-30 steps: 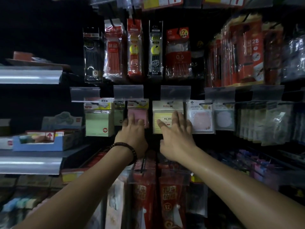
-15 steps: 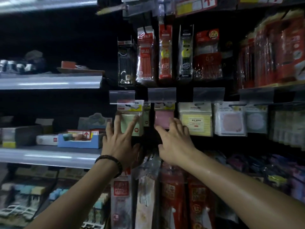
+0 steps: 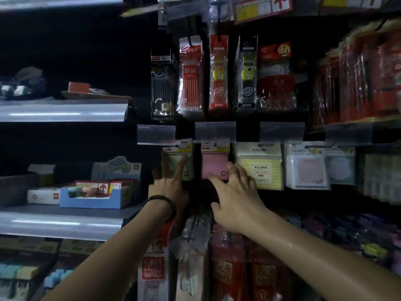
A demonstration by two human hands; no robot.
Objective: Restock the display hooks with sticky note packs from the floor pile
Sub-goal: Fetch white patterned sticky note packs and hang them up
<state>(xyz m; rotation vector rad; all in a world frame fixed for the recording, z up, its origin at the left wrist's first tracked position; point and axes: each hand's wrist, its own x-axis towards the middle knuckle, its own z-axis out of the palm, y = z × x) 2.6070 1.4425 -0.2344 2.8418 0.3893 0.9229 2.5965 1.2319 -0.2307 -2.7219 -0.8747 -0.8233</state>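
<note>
Hung packs being pressed by two spread hands, nothing being gripped.

The green sticky note pack is being touched on its face by the left hand; its fingers are being held straight and splayed, and the pack lies straight above the knuckles, long axis vertical under its clear label holder. Just to the right, the pink sticky note pack is being met at its lower edge by the right hand, fingers wide, nothing held; the pack lies up and slightly left of that palm. Each pack is nearer its own-side hand. The yellow pack is hanging just beside; contact cannot be told. The floor pile is not being shown; a pack is judged to be fetched next.
</note>
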